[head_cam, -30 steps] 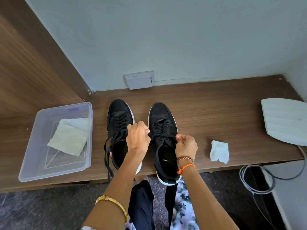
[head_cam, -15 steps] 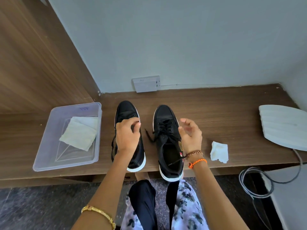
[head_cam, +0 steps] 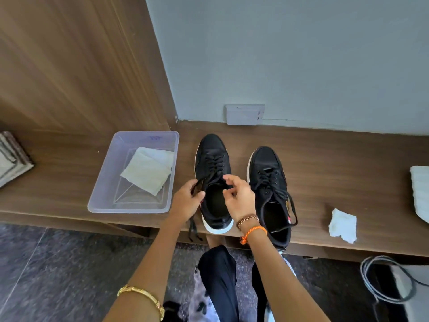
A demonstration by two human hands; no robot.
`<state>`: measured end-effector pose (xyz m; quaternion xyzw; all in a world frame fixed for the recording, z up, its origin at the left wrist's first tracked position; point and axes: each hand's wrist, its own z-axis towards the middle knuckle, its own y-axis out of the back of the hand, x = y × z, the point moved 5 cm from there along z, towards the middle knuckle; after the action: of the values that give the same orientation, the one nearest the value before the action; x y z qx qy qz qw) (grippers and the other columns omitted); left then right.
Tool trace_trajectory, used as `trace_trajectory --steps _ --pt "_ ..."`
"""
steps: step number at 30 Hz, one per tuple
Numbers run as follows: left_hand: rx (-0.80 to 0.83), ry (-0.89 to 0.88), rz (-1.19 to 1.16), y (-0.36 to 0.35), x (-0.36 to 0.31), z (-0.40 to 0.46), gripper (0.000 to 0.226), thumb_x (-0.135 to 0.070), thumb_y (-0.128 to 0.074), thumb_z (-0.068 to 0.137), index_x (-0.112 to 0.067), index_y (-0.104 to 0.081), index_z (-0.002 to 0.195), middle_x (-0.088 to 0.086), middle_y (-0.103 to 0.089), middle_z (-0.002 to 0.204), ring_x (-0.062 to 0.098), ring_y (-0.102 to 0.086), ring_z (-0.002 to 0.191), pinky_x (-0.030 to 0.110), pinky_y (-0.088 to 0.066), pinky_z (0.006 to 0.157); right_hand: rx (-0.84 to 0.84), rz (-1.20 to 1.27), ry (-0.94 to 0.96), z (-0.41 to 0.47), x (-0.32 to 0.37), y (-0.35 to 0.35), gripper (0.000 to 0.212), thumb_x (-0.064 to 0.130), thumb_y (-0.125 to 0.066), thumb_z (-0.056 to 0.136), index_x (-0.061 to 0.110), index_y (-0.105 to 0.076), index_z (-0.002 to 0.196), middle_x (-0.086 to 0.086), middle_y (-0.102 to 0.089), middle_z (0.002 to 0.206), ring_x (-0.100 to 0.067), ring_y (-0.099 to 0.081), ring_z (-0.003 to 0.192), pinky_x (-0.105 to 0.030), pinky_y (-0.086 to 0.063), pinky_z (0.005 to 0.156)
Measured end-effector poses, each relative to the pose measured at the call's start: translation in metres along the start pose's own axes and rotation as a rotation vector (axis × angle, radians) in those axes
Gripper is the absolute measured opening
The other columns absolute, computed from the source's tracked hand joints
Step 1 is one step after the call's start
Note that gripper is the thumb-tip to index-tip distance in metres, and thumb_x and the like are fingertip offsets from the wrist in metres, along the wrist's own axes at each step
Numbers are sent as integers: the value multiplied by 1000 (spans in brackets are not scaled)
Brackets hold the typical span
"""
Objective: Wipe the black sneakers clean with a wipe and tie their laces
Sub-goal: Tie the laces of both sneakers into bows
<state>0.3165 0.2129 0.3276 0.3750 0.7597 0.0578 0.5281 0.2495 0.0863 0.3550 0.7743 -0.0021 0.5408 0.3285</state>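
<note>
Two black sneakers with white soles stand side by side on the wooden shelf (head_cam: 336, 159), toes toward the wall. My left hand (head_cam: 185, 201) pinches a lace of the left sneaker (head_cam: 212, 156) at its left side; the lace end hangs over the shelf edge. My right hand (head_cam: 239, 196) hovers over the same sneaker's opening, fingers curled near the top laces; I cannot tell whether it holds a lace. The right sneaker (head_cam: 267, 166) has its laces lying loose over its right side. A crumpled white wipe (head_cam: 343, 225) lies to the right of the sneakers.
A clear plastic tub (head_cam: 102, 189) with a folded white cloth (head_cam: 148, 169) inside sits left of the sneakers. A white ribbed object (head_cam: 420, 191) is at the right edge. A wall socket (head_cam: 245, 113) is behind the sneakers. Cables (head_cam: 385, 282) lie on the floor.
Both hands have left the right sneaker and moved to the left one. My left hand has taken hold of its lace. The camera view has shifted left.
</note>
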Motion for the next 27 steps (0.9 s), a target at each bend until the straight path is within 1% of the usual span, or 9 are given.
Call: trace_trajectory --steps 4,7,11,13,16,19,21,24,27 --pt "70 3 -42 3 3 8 49 -11 -55 91 -13 -41 138 4 -50 137 18 -46 127 26 -36 103 59 -197 84 13 11 -12 37 7 -51 88 18 -55 123 -13 -58 107 -24 -59 94 -33 -47 85" --pt "81 -9 -28 7 3 14 40 -12 -58 89 -12 -51 129 2 -60 113 17 -55 112 22 -39 91 39 -321 59 19 17 -18 31 24 -47 93 19 -54 123 -14 -58 109 -31 -56 104 -37 -49 80" --pt "39 -15 -14 5 1 19 30 -25 -56 90 -10 -58 117 0 -60 96 16 -57 94 21 -42 79 8 -446 0 18 23 -21 34 40 -49 91 10 -57 105 -12 -58 110 -29 -54 106 -35 -48 75" --pt "-11 -48 35 6 -4 20 24 -26 -54 92 -8 -61 107 -1 -59 87 16 -56 86 20 -41 68 0 -417 -48 20 24 -20 32 38 -53 89 9 -59 100 -12 -59 109 -30 -56 104 -35 -47 74" --pt "-63 -102 18 11 -12 17 19 -21 -51 93 -7 -63 90 -1 -55 73 11 -49 71 20 -36 60 -30 -310 -157 25 19 -13 17 17 -60 84 9 -60 98 -12 -63 107 -30 -59 102 -34 -48 80" --pt "-109 -50 -180 18 -17 13 27 -20 -50 94 -14 -55 68 -3 -49 65 6 -46 65 15 -35 61 -74 -62 -331 25 4 -3 25 7 -58 79 10 -60 104 -9 -67 102 -27 -61 101 -33 -48 90" --pt "-132 17 -392 22 -16 10 31 -23 -51 94 -17 -54 64 -3 -51 63 7 -50 66 15 -38 67 -82 129 -450 28 -5 3 24 7 -57 77 13 -63 101 -8 -68 91 -27 -66 92 -40 -52 91" --pt "-115 49 -701 24 -18 4 27 -22 -51 94 -14 -59 69 -3 -47 53 7 -48 50 18 -44 60 -38 422 -567 30 -10 7 17 -3 -46 84 9 -57 80 -5 -54 57 -13 -55 50 -32 -56 58" --pt "-100 19 -876 26 -23 -1 25 -21 -46 96 -15 -64 81 -10 -47 45 1 -37 36 12 -33 37 50 611 -626 27 -6 10 27 -3 -44 87 8 -51 63 -2 -46 47 -4 -34 23 -11 -30 30"
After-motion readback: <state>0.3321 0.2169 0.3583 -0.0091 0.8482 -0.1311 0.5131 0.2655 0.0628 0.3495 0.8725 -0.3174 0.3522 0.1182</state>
